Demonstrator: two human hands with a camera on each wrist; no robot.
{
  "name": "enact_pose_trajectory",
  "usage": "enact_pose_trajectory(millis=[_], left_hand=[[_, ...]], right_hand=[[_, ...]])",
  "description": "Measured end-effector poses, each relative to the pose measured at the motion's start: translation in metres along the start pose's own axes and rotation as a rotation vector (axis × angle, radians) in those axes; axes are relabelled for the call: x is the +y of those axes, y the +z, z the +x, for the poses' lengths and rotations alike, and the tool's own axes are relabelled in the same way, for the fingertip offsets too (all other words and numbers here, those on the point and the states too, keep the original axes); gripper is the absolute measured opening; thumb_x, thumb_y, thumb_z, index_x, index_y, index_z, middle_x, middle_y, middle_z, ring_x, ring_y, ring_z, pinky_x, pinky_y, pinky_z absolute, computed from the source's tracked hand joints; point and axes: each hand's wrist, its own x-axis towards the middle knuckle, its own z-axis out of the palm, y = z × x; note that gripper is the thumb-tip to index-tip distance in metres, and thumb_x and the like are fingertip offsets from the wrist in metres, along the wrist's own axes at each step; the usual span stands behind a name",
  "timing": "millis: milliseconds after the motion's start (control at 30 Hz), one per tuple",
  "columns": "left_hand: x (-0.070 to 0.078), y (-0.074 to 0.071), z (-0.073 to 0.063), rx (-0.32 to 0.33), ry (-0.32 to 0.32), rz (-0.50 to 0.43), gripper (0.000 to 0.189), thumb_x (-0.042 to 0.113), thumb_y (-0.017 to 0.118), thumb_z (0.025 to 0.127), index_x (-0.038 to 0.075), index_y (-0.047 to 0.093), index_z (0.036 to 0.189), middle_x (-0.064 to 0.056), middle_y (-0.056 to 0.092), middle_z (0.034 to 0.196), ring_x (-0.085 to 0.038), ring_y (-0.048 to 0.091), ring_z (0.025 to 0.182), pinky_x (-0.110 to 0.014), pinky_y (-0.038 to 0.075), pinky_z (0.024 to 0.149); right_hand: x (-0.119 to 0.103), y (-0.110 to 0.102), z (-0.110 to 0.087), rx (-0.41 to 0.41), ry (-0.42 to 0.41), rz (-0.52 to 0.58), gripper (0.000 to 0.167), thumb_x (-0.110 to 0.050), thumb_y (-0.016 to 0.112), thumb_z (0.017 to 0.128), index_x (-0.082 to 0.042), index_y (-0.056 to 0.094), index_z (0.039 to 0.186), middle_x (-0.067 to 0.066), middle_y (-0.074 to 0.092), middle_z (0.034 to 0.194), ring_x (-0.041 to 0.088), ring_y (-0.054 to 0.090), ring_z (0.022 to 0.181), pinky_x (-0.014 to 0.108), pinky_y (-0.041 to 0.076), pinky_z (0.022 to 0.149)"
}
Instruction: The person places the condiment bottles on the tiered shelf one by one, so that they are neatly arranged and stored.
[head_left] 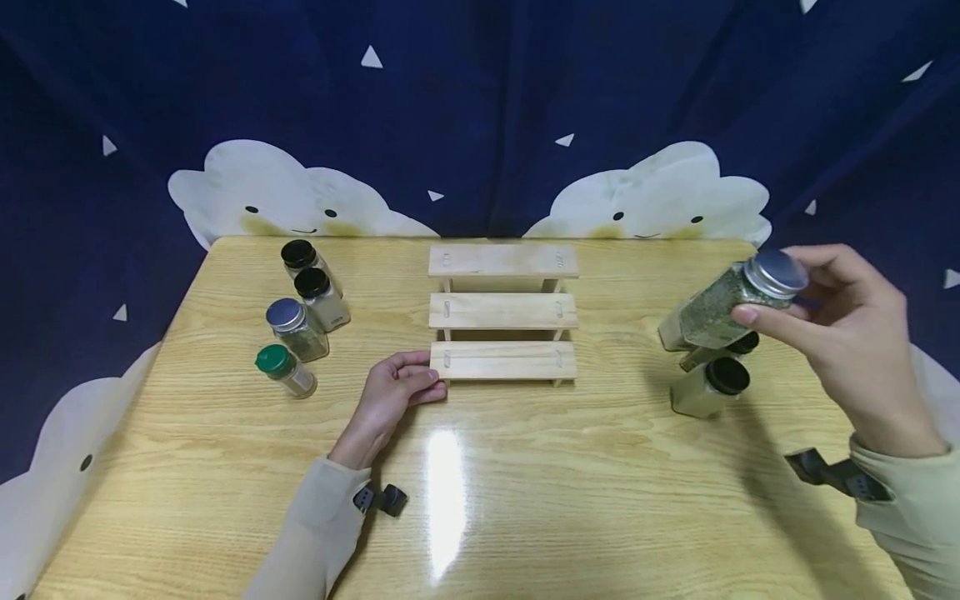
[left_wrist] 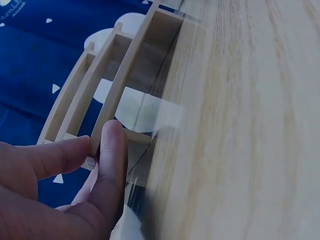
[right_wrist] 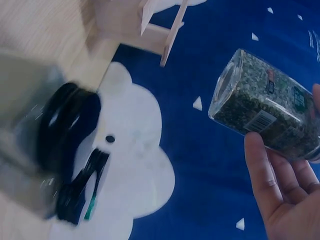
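The right hand [head_left: 855,333] grips one see-through glass jar of green bits with a silver lid [head_left: 735,302], above the right side of the brown wooden desk [head_left: 562,492]. It's likely light, hard, slippery and breakable; hold its flat sides. The left hand [head_left: 392,390] pinches one pale wooden three-step rack [head_left: 502,312]. Four lidded jars [head_left: 302,332] stand left; at least two black-lidded jars [head_left: 705,392] sit right.

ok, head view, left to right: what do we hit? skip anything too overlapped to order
green-capped spice jar → left hand → three-tier wooden rack → held silver-lidded herb jar → right hand
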Motion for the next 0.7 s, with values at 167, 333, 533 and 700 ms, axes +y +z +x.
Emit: enact_pose_trajectory(millis=[167, 333, 533, 700], left_hand=[[-0.001, -0.001, 0.0, 0.001, 0.002, -0.002, 0.037, -0.018, 0.057, 0.105, -0.019, 0.049, 0.141, -0.014, 0.074, 0.094, -0.017, 0.078, 0.078, -0.031, 0.069, 0.084], [-0.002, -0.001, 0.0, 0.005, 0.002, -0.007, 0.037, -0.018, 0.056, 0.105, -0.019, 0.049, 0.141, -0.015, 0.073, 0.095, -0.018, 0.077, 0.079, -0.031, 0.07, 0.084], [-0.002, -0.001, 0.0, 0.013, 0.0, -0.012, 0.036, -0.018, 0.057, 0.105, -0.019, 0.05, 0.14, -0.016, 0.073, 0.094, -0.018, 0.077, 0.077, -0.031, 0.07, 0.084], [-0.001, 0.0, 0.0, 0.014, 0.005, -0.011, 0.036, -0.018, 0.057, 0.105, -0.019, 0.05, 0.14, -0.018, 0.074, 0.096, -0.018, 0.077, 0.078, -0.031, 0.07, 0.084]], right_hand=[[0.002, 0.024, 0.014, -0.042, 0.005, -0.031, 0.056, 0.027, 0.084, 0.077, 0.009, 0.068, 0.128, 0.014, 0.075, 0.118, 0.019, 0.071, 0.101, 0.014, 0.064, 0.078], [0.005, 0.047, 0.027, -0.089, 0.015, -0.126, 0.054, 0.017, 0.088, 0.08, 0.002, 0.071, 0.129, 0.011, 0.071, 0.123, 0.019, 0.07, 0.109, 0.014, 0.064, 0.08], [0.008, 0.069, 0.041, -0.13, 0.007, -0.182, 0.052, 0.01, 0.09, 0.083, -0.005, 0.072, 0.129, 0.009, 0.069, 0.125, 0.02, 0.07, 0.11, 0.015, 0.063, 0.077], [0.006, 0.082, 0.05, -0.148, 0.002, -0.154, 0.051, 0.007, 0.092, 0.082, -0.005, 0.072, 0.128, 0.009, 0.072, 0.123, 0.021, 0.07, 0.11, 0.018, 0.063, 0.075]])
